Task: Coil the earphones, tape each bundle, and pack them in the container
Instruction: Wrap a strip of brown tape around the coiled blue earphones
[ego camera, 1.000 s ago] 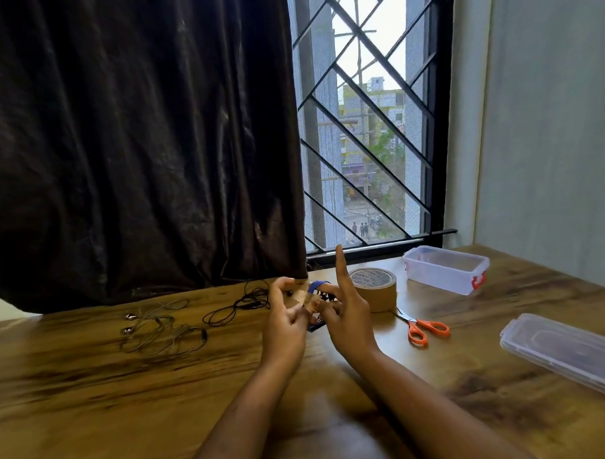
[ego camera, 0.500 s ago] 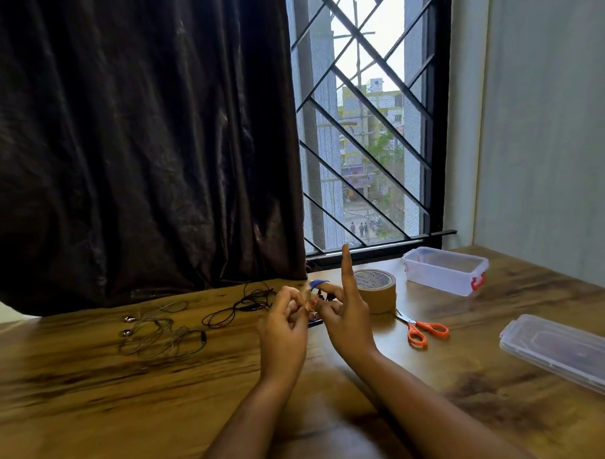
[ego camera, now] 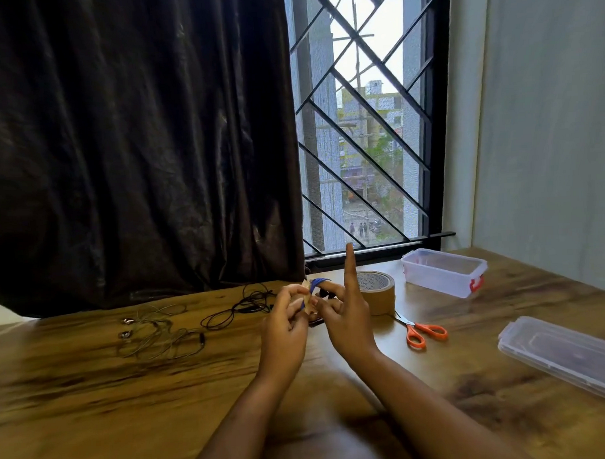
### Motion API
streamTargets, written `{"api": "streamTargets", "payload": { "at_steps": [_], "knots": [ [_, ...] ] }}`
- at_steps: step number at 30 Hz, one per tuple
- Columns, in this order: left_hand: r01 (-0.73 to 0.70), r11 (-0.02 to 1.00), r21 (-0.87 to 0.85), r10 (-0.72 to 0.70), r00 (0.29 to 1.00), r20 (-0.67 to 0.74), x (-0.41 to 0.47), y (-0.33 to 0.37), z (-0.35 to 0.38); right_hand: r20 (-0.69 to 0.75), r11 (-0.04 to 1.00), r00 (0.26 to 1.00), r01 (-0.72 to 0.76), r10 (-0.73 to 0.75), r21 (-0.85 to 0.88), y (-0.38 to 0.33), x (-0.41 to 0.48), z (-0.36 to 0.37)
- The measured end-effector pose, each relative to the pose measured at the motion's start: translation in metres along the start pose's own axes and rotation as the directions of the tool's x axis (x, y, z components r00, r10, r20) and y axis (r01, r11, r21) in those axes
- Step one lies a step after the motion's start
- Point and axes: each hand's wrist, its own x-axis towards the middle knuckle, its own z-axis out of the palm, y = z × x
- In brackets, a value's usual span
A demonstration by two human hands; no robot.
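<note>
Centrally, left hand (ego camera: 284, 329) and right hand (ego camera: 349, 322) pinch blue earphone bundle (ego camera: 318, 282) and brown tape strip (ego camera: 308, 303) above table (ego camera: 94, 408); right index finger upright. Container (ego camera: 443, 274) right of centre, near tape roll (ego camera: 380, 293). Loose black earphones (ego camera: 242, 305) left of hands.

This is a room in a home, on an upper floor. A barred window (ego camera: 359, 141) looks down on a street (ego camera: 359, 213) and buildings (ego camera: 369, 106). Left of the window hangs a dark, shiny curtain (ego camera: 137, 149), and right of it is a plain pale wall (ego camera: 547, 117). Below the window, a wood-grain surface (ego camera: 94, 408) carries household bits: tape (ego camera: 378, 292), scissors (ego camera: 419, 331) and a plastic box (ego camera: 443, 276).
</note>
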Motion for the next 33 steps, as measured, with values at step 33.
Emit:
{"api": "streamTargets", "payload": {
  "at_steps": [33],
  "knots": [
    [0.108,0.987,-0.115,-0.119,0.988,-0.095,0.004,-0.003,0.001,-0.007,0.999,1.0,0.01,-0.01,-0.043,0.001,0.0,0.0]
  ]
}}
